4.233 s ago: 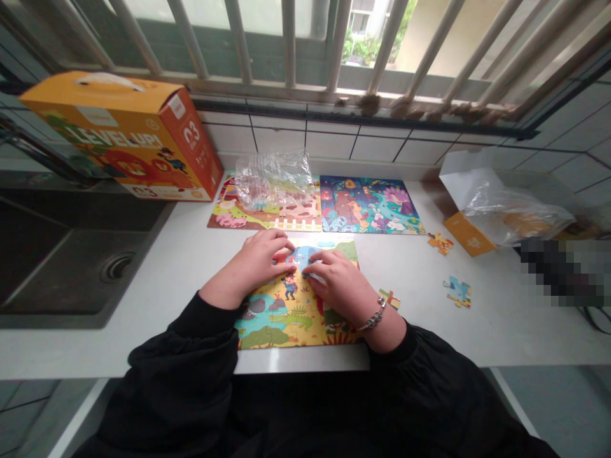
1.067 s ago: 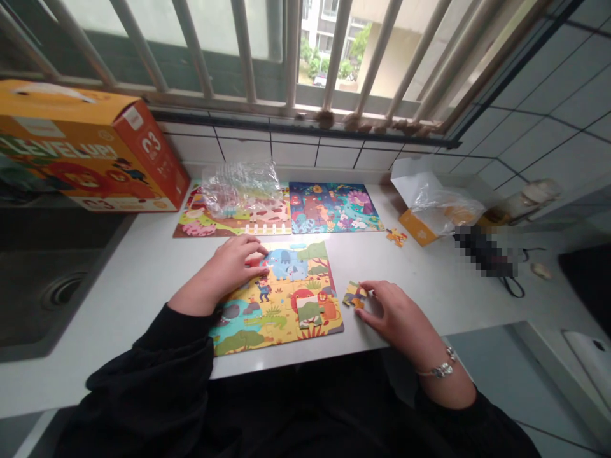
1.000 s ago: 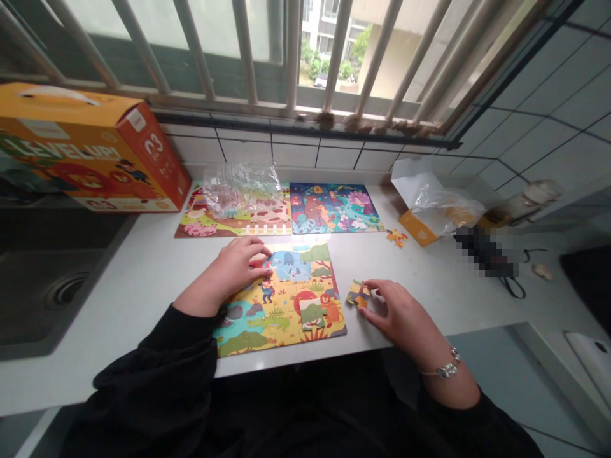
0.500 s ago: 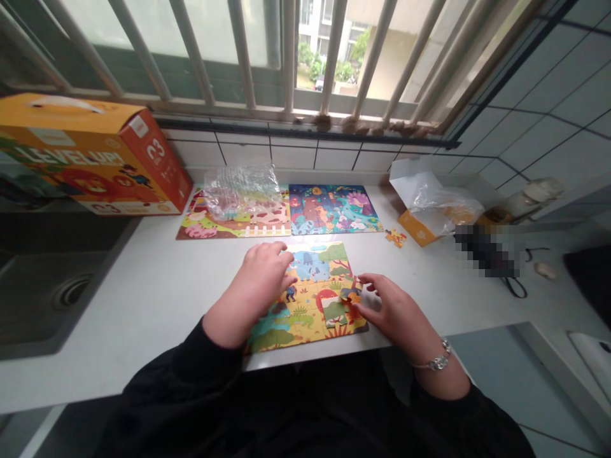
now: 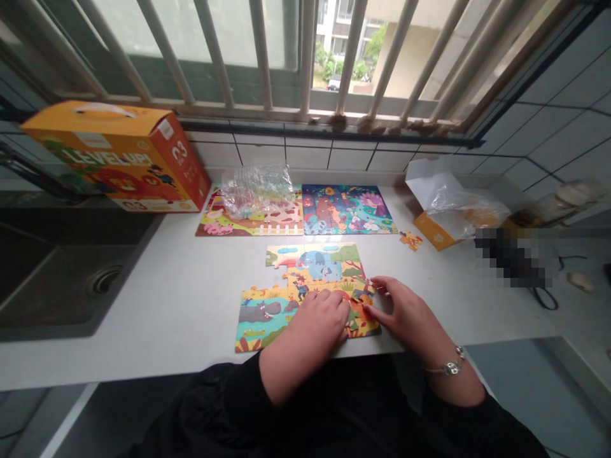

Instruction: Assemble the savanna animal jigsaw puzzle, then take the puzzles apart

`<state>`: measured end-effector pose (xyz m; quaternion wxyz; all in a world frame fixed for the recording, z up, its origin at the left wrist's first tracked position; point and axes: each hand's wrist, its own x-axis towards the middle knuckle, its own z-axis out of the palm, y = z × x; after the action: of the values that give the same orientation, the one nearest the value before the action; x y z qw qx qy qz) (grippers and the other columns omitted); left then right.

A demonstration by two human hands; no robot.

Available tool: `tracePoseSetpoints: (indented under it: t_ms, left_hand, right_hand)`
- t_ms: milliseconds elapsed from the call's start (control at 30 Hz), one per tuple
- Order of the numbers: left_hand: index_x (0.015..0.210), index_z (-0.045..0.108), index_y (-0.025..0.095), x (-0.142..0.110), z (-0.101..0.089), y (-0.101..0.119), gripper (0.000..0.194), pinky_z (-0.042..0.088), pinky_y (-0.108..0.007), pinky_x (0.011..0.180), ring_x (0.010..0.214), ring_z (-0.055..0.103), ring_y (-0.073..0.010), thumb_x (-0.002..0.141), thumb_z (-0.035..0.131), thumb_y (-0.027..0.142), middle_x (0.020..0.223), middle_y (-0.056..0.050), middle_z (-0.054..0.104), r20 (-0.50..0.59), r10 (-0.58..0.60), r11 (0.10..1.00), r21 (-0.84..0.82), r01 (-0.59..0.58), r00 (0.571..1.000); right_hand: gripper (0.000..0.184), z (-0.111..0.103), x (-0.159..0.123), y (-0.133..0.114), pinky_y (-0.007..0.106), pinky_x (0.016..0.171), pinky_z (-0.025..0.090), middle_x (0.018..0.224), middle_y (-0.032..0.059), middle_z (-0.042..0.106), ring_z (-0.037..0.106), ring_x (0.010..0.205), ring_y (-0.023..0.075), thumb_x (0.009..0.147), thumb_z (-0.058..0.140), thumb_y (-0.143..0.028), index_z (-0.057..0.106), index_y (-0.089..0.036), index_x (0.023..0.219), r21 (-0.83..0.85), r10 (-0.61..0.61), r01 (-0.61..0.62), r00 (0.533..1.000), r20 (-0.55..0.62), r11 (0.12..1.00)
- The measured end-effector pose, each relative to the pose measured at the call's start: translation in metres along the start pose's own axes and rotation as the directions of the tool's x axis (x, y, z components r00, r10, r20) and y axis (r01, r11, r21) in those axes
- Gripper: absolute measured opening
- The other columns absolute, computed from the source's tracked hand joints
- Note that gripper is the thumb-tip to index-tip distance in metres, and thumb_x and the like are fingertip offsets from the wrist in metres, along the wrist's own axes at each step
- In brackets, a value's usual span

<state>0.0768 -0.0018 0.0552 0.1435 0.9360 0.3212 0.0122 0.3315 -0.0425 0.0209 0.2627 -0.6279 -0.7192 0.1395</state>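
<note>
Pinching a loose puzzle piece [image 5: 362, 298], the right hand [image 5: 405, 312] holds it over the right side of the animal puzzle [image 5: 315, 268], which lies on the white counter [image 5: 181, 280]; the left hand [image 5: 312, 324] curls over the lower part beside a green piece [image 5: 352, 322], and whether it grips that cannot be told

Daylight from window [image 5: 286, 38], soft blur, stretched edges
</note>
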Motion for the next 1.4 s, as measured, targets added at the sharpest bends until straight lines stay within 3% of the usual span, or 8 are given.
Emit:
tracePoseSetpoints:
  t_ms: [100, 200, 333, 433, 533, 667, 900, 1400]
  left_hand:
    - [0.122, 0.071, 0.017, -0.011, -0.002, -0.025, 0.024, 0.059, -0.05, 0.102, 0.114, 0.07, -0.0345, 0.1, 0.073, 0.026, 0.12, -0.014, 0.075, -0.033, 0.003, 1.0, -0.013, -0.003, 0.999]
    - [0.129, 0.071, 0.019, -0.028, -0.01, -0.06, 0.036, 0.059, -0.051, 0.101, 0.12, 0.069, -0.0361, 0.093, 0.077, 0.022, 0.128, -0.015, 0.075, -0.09, -0.035, 0.997, -0.071, 0.028, 0.995]
    - [0.141, 0.067, 0.022, -0.055, -0.032, -0.107, 0.044, 0.055, -0.052, 0.113, 0.134, 0.068, -0.0347, 0.098, 0.076, 0.025, 0.143, -0.015, 0.073, -0.193, -0.065, 0.983, -0.179, 0.03, 0.979]
    - [0.141, 0.068, 0.024, -0.069, -0.05, -0.141, 0.044, 0.056, -0.05, 0.115, 0.131, 0.069, -0.0332, 0.099, 0.076, 0.032, 0.14, -0.013, 0.074, -0.237, -0.125, 0.976, -0.202, 0.077, 0.963]
    - [0.133, 0.072, 0.024, -0.071, -0.06, -0.173, 0.038, 0.056, -0.051, 0.116, 0.13, 0.07, -0.0329, 0.098, 0.076, 0.039, 0.14, -0.012, 0.074, -0.26, -0.182, 0.967, -0.221, 0.125, 0.948]
    - [0.122, 0.077, 0.023, -0.063, -0.061, -0.203, 0.028, 0.056, -0.05, 0.115, 0.127, 0.07, -0.0311, 0.097, 0.073, 0.035, 0.131, -0.011, 0.075, -0.255, -0.154, 0.968, -0.233, 0.094, 0.954]
    - [0.114, 0.084, 0.023, -0.059, -0.053, -0.211, 0.024, 0.054, -0.048, 0.117, 0.128, 0.068, -0.0297, 0.1, 0.07, 0.037, 0.134, -0.011, 0.073, -0.242, -0.169, 0.956, -0.275, 0.1, 0.955]
    - [0.131, 0.085, 0.033, -0.063, -0.047, -0.214, 0.041, 0.05, -0.053, 0.117, 0.13, 0.064, -0.0315, 0.096, 0.066, 0.023, 0.141, -0.01, 0.069, -0.221, -0.168, 0.978, -0.161, 0.134, 0.961]
  right_hand:
    - [0.042, -0.001, 0.001, -0.001, 0.055, 0.102, 0.067, 0.127, 0.0146, 0.079, 0.078, 0.113, 0.0349, 0.097, 0.078, -0.035, 0.066, -0.024, 0.136, -0.008, 0.009, -0.009, 1.0, 0.014, 1.0]
    - [0.043, -0.001, 0.002, -0.004, 0.054, 0.102, 0.066, 0.127, 0.0144, 0.079, 0.078, 0.114, 0.0345, 0.097, 0.079, -0.034, 0.066, -0.024, 0.136, -0.01, 0.02, -0.02, 0.999, 0.035, 1.0]
    - [0.046, -0.001, 0.006, -0.008, 0.053, 0.103, 0.066, 0.13, 0.0131, 0.078, 0.077, 0.116, 0.0342, 0.095, 0.082, -0.033, 0.065, -0.026, 0.137, 0.012, 0.005, -0.005, 0.998, 0.059, 1.0]
    - [0.047, 0.001, 0.012, -0.013, 0.053, 0.101, 0.066, 0.126, 0.0124, 0.079, 0.077, 0.115, 0.0345, 0.094, 0.083, -0.034, 0.066, -0.027, 0.137, 0.038, -0.031, 0.029, 0.998, 0.049, 0.999]
    - [0.042, 0.008, 0.021, -0.018, 0.05, 0.096, 0.068, 0.123, 0.0119, 0.079, 0.078, 0.11, 0.0328, 0.096, 0.082, -0.035, 0.068, -0.028, 0.135, 0.085, -0.057, 0.054, 0.998, 0.033, 0.995]
    - [0.034, 0.021, 0.032, -0.021, 0.043, 0.087, 0.069, 0.127, 0.0114, 0.078, 0.078, 0.105, 0.0292, 0.1, 0.079, -0.038, 0.069, -0.028, 0.131, 0.175, -0.057, 0.053, 0.998, 0.016, 0.983]
    - [0.032, 0.036, 0.037, -0.014, 0.052, 0.108, 0.063, 0.135, 0.0123, 0.077, 0.072, 0.134, 0.0342, 0.101, 0.079, -0.04, 0.068, -0.028, 0.129, 0.232, -0.087, 0.088, 0.996, -0.014, 0.969]
    - [0.029, 0.037, 0.039, -0.017, 0.061, 0.114, 0.06, 0.132, 0.0136, 0.078, 0.072, 0.133, 0.0359, 0.1, 0.079, -0.037, 0.069, -0.028, 0.126, 0.19, -0.134, 0.135, 0.991, -0.017, 0.973]
